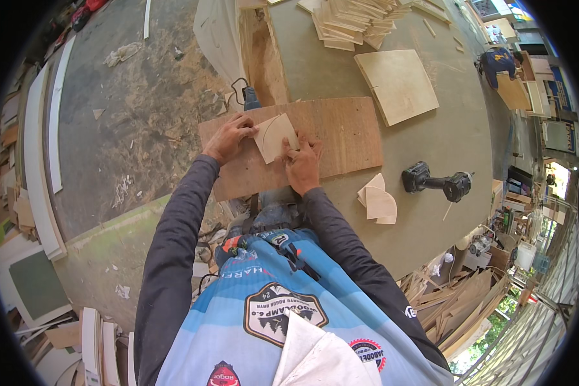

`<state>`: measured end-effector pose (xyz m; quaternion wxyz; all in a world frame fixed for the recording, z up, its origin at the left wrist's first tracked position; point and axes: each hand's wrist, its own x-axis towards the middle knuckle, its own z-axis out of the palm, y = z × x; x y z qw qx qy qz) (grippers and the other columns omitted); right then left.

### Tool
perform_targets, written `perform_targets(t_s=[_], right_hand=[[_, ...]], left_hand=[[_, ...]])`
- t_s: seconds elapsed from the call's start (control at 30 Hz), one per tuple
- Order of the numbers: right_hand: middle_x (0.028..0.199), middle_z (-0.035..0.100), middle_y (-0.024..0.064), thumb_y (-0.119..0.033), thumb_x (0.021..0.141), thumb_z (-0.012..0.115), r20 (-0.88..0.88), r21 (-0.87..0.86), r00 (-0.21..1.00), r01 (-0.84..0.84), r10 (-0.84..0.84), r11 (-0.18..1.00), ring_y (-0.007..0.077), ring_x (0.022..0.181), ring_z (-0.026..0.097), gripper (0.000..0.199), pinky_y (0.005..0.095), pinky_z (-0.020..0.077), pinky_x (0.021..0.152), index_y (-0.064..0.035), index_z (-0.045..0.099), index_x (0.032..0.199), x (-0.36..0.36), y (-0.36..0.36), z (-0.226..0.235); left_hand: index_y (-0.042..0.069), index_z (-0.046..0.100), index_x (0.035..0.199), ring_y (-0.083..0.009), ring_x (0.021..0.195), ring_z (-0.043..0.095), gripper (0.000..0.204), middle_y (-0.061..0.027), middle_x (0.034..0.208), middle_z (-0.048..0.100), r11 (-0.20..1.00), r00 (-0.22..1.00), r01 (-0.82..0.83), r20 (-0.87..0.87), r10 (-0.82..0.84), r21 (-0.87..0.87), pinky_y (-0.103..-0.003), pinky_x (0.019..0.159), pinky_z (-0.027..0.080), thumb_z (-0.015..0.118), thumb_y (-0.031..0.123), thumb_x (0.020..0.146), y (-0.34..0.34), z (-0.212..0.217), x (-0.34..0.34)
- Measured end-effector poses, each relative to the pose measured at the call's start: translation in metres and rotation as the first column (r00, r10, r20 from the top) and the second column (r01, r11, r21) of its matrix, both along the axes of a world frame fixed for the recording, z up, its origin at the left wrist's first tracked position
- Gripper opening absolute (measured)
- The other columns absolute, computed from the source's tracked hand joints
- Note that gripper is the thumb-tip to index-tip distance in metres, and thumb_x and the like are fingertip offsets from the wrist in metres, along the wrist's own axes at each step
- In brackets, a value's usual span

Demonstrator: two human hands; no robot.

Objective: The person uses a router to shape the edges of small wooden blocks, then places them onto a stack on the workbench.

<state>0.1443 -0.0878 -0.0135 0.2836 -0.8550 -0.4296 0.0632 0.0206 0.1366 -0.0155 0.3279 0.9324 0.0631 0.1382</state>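
A small pale plywood square [274,143] with a curved line across its upper part lies on a brown wooden board [347,136]. My left hand [233,137] pinches its left corner, with fingers bent. My right hand [302,158] holds its right edge, thumb on top and fingers curled; some fingertips are hard to make out. Just past the board's far edge, the blue body of a corded tool [251,98] sticks out; the rest of it is hidden beneath the board. To the right of the board, several rounded plywood pieces [381,204] lie overlapped.
A black cordless drill [439,182] lies on the grey table [431,231] at right. Beyond the board are a larger plywood panel [400,87] and a stack of plywood pieces [354,26]. Sawdust [154,109] covers the left floor. Another person [497,64] bends over boards far right.
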Motion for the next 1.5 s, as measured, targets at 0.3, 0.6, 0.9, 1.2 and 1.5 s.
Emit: perform_targets(t_s=[0.3, 0.6, 0.9, 1.2, 1.5], right_hand=[[0.147, 0.059, 0.0057, -0.007, 0.08, 0.082, -0.024, 0.02, 0.999, 0.027, -0.027, 0.999, 0.031, 0.114, 0.045, 0.041, 0.0387, 0.0418, 0.105, -0.0189, 0.082, 0.119, -0.002, 0.002, 0.005], [0.149, 0.059, 0.0064, -0.01, 0.084, 0.077, -0.001, -0.014, 1.0, 0.026, -0.026, 1.0, 0.033, 0.119, 0.047, 0.035, 0.0405, 0.0401, 0.107, -0.0178, 0.082, 0.118, -0.001, 0.004, 0.005], [0.152, 0.059, -0.0069, -0.028, 0.103, 0.061, 0.124, -0.063, 0.991, -0.051, 0.059, 0.997, 0.0277, 0.109, 0.051, 0.027, 0.0426, 0.0408, 0.103, -0.0148, 0.083, 0.112, 0.004, 0.006, 0.006], [0.156, 0.057, -0.0122, -0.016, 0.085, 0.076, 0.168, -0.13, 0.983, -0.045, 0.066, 0.99, 0.0241, 0.109, 0.051, 0.027, 0.0362, 0.0412, 0.102, -0.0212, 0.084, 0.111, 0.005, 0.004, 0.002], [0.153, 0.059, -0.0101, -0.012, 0.087, 0.076, 0.104, -0.05, 0.993, -0.043, 0.048, 0.998, 0.0255, 0.109, 0.051, 0.029, 0.0352, 0.0432, 0.104, -0.0201, 0.083, 0.115, 0.007, 0.006, -0.003]], left_hand=[[0.002, 0.076, 0.105, -0.0309, 0.111, 0.061, 0.024, -0.0104, 0.108, 0.065, 1.0, 1.0, 0.001, -0.018, -0.001, -0.003, -0.041, 0.096, 0.053, 0.067, -0.007, 0.085, 0.001, 0.002, 0.002], [0.004, 0.078, 0.112, -0.0294, 0.106, 0.062, 0.032, -0.0094, 0.106, 0.065, 1.0, 1.0, 0.004, 0.02, -0.004, 0.004, -0.039, 0.089, 0.055, 0.07, -0.008, 0.084, 0.002, -0.001, 0.003], [0.005, 0.078, 0.113, -0.0283, 0.105, 0.062, 0.033, -0.009, 0.106, 0.066, 1.0, 1.0, -0.005, 0.011, 0.005, -0.003, -0.038, 0.088, 0.056, 0.071, -0.009, 0.083, 0.004, -0.001, 0.005], [0.003, 0.076, 0.105, -0.029, 0.102, 0.061, 0.016, -0.0094, 0.101, 0.064, 0.999, 1.0, -0.009, 0.014, 0.01, -0.046, -0.041, 0.088, 0.053, 0.064, 0.0, 0.094, 0.004, 0.006, 0.006], [0.004, 0.078, 0.108, -0.0292, 0.102, 0.062, 0.026, -0.0101, 0.102, 0.065, 1.0, 1.0, -0.002, 0.03, 0.003, -0.028, -0.04, 0.087, 0.055, 0.067, -0.006, 0.087, 0.005, 0.005, 0.007]])
